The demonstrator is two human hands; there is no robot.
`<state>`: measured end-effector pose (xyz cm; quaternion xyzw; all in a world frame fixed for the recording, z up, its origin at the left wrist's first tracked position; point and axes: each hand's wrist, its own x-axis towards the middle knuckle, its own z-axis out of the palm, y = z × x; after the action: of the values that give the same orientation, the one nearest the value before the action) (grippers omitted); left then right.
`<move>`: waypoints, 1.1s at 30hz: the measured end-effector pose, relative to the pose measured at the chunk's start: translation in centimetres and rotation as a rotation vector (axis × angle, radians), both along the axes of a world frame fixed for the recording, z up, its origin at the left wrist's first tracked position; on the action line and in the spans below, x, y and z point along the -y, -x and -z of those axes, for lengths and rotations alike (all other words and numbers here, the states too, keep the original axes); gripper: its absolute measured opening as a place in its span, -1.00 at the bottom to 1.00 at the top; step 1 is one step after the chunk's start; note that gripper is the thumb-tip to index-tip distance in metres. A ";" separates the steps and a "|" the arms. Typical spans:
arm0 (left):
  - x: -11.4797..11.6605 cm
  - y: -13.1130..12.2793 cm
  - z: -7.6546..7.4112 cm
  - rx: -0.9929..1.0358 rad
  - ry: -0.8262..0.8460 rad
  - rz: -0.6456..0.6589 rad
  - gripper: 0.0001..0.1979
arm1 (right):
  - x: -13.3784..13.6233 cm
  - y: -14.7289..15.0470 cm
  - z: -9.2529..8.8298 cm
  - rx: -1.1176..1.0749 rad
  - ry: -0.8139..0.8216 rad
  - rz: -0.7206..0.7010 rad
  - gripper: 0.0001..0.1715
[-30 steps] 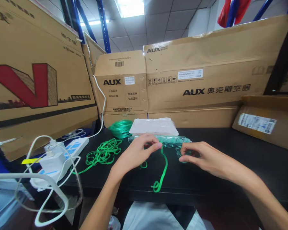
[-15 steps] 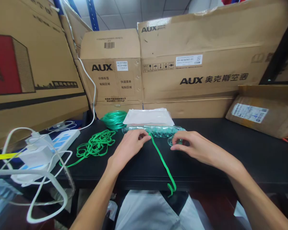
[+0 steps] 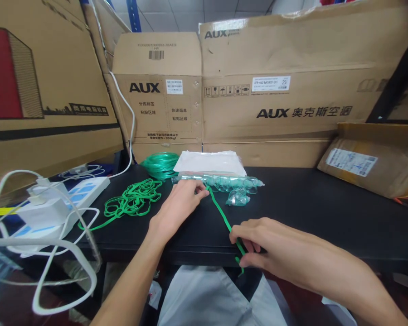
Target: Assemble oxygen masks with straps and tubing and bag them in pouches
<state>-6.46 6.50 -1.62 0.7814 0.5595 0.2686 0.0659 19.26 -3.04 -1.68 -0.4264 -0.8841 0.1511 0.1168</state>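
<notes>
A green strap [image 3: 221, 213] runs taut across the black table [image 3: 326, 213] from the middle to the front edge. My left hand [image 3: 175, 208] pinches its far end beside a clear bag of green-tinted plastic pieces [image 3: 224, 182]. My right hand [image 3: 258, 244] is closed on the strap's near end at the table's front edge. A small clear plastic piece [image 3: 237, 198] lies loose between the bag and my right hand. A tangle of the same green strap [image 3: 132, 201] lies to the left.
Large AUX cardboard boxes [image 3: 275, 90] wall the back of the table. A green coil [image 3: 159, 164] and a white packet [image 3: 209, 162] sit behind the bag. A white power strip [image 3: 57, 206] with cables is at the left. A padded envelope [image 3: 370, 160] leans at the right.
My right hand left the bag area and came down to the front edge, taking hold of the strap's near end. The strap is now pulled straight. The head tilted down.
</notes>
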 end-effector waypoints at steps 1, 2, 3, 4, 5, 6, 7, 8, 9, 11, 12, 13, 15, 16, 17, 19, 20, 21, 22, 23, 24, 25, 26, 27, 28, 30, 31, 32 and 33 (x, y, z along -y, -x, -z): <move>0.0 0.1 0.0 -0.007 0.014 -0.015 -0.79 | -0.1 0.1 0.1 0.014 -0.004 0.006 -0.84; 0.2 0.2 -0.1 -0.012 0.018 -0.026 -0.79 | -0.3 0.2 0.1 0.026 -0.003 0.008 -0.87; 0.4 0.2 -0.3 -0.015 0.009 -0.032 -0.77 | -0.6 0.3 0.1 0.034 -0.001 0.006 -0.88; 0.7 0.2 -0.5 -0.015 -0.011 -0.029 -0.76 | -0.8 0.4 0.0 0.037 0.002 -0.005 -0.90; 1.1 0.1 -0.9 -0.010 -0.037 -0.014 -0.76 | -1.1 0.5 -0.1 0.037 0.004 -0.018 -0.90; 1.6 -0.1 -1.3 -0.003 -0.050 0.023 -0.78 | -1.4 0.5 -0.3 0.036 0.007 -0.036 -0.90; 2.1 -0.2 -1.7 0.002 -0.040 0.084 -0.82 | -1.7 0.5 -0.4 0.031 0.003 -0.051 -0.89; 2.6 -0.4 -2.0 0.003 -0.010 0.160 -0.85 | -2.1 0.4 -0.4 0.023 -0.004 -0.054 -0.88; 3.1 -0.6 -2.3 0.000 0.023 0.235 -0.87 | -2.5 0.3 -0.4 0.011 -0.010 -0.040 -0.86; 3.8 -1.0 -2.7 -0.023 0.061 0.335 -0.89 | -3.4 0.0 -0.2 -0.017 -0.012 0.021 -0.84; 4.0 -1.1 -2.9 -0.040 0.048 0.345 -0.89 | -3.9 -0.2 -0.1 -0.029 -0.011 0.051 -0.84; 4.1 -1.2 -2.9 -0.054 0.013 0.335 -0.90 | -4.3 -0.3 0.1 -0.040 -0.011 0.072 -0.84; 4.4 -1.4 -3.1 -0.074 -0.053 0.321 -0.91 | -5.0 -0.6 0.3 -0.055 -0.008 0.079 -0.84; 4.6 -1.4 -3.2 -0.079 -0.062 0.335 -0.92 | -5.2 -0.6 0.5 -0.062 -0.008 0.074 -0.84; 4.8 -1.5 -3.3 -0.080 -0.051 0.363 -0.92 | -5.3 -0.7 0.5 -0.072 -0.011 0.074 -0.83; 5.3 -1.8 -3.4 -0.079 0.021 0.442 -0.91 | -5.5 -0.6 0.5 -0.092 -0.017 0.070 -0.83; 5.5 -2.0 -3.3 -0.078 0.062 0.476 -0.89 | -5.5 -0.6 0.5 -0.100 -0.017 0.058 -0.85; 5.7 -2.2 -3.2 -0.080 0.096 0.497 -0.86 | -5.6 -0.5 0.4 -0.107 -0.017 0.042 -0.86; 5.8 -2.6 -3.0 -0.084 0.121 0.505 -0.84 | -5.6 -0.5 0.2 -0.113 -0.016 0.024 -0.87; 5.9 -3.0 -2.8 -0.089 0.138 0.504 -0.82 | -5.7 -0.4 0.1 -0.117 -0.011 0.006 -0.87; 5.9 -3.3 -2.5 -0.096 0.150 0.502 -0.82 | -5.8 -0.4 0.0 -0.125 -0.007 -0.008 -0.87; 5.9 -3.7 -2.2 -0.099 0.155 0.502 -0.83 | -5.9 -0.4 0.0 -0.139 -0.003 -0.018 -0.88; 5.8 -4.1 -1.9 -0.099 0.156 0.504 -0.84 | -6.0 -0.4 -0.1 -0.154 0.001 -0.025 -0.89; 5.6 -4.4 -1.6 -0.092 0.153 0.508 -0.85 | -6.0 -0.5 -0.1 -0.169 0.008 -0.030 -0.91; 5.5 -4.6 -1.4 -0.080 0.148 0.513 -0.85 | -6.1 -0.5 0.0 -0.180 0.015 -0.034 -0.92; 5.2 -4.9 -1.1 -0.051 0.140 0.521 -0.84 | -6.3 -0.6 0.2 -0.192 0.026 -0.038 -0.93; 5.0 -5.0 -1.0 -0.037 0.140 0.527 -0.84 | -6.3 -0.5 0.3 -0.193 0.033 -0.041 -0.93; 4.9 -5.0 -1.0 -0.023 0.146 0.539 -0.85 | -6.3 -0.5 0.3 -0.193 0.039 -0.041 -0.93; 4.8 -5.0 -1.1 -0.009 0.157 0.556 -0.85 | -6.3 -0.4 0.3 -0.193 0.043 -0.040 -0.94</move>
<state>-1.47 1.74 -0.52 0.8984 0.3432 0.1928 0.1947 19.70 3.29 -2.01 -0.3944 -0.8738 0.2127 0.1890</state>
